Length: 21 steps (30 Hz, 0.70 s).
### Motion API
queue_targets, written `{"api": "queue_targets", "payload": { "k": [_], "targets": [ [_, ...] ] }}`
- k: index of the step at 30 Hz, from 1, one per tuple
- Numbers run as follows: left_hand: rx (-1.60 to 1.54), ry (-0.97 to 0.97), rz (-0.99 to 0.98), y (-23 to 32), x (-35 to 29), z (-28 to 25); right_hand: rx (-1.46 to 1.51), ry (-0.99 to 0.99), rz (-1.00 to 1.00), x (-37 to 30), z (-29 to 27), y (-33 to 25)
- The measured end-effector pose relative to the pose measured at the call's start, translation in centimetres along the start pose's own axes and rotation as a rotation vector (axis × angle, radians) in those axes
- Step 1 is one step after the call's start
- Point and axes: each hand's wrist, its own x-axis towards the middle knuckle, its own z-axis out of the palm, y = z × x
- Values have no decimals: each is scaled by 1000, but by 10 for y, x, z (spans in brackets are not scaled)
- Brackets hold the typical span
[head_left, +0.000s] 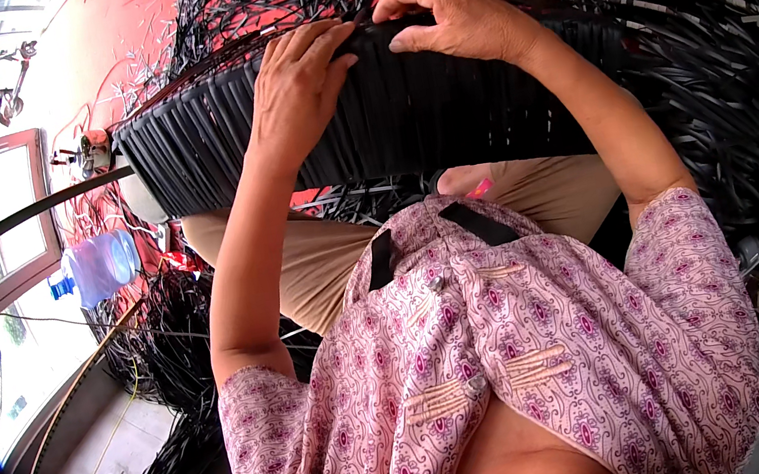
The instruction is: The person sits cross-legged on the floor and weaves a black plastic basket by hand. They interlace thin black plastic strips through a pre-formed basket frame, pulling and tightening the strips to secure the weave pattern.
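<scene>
Across my lap lies a long black woven panel, wrapped closely with flat plastic-looking strips. My left hand is at the middle of its far edge, fingers bent over the edge and thumb along the near face. Just to the right, my right hand works at the same edge. Its fingers are curled, with the index fingertip and thumb close to the dark strips. Whatever lies between those fingertips is too dark to make out.
Loose black strips heap up on the right and more scatter over the red floor beyond. A clear blue water jug lies at left, near a black strip bundle. A glass door stands at far left.
</scene>
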Motion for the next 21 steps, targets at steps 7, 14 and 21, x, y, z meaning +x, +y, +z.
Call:
{"api": "queue_targets", "payload": {
  "k": [7, 14, 21],
  "targets": [
    [-88, -68, -19, 27, 31, 16, -23, -183, 258, -28, -40, 46],
    [-23, -222, -111, 35, 45, 17, 224, -283, 445, -23, -45, 26],
    [1, -161, -129, 40, 36, 19, 95, -79, 386, -36, -33, 7]
  ]
}}
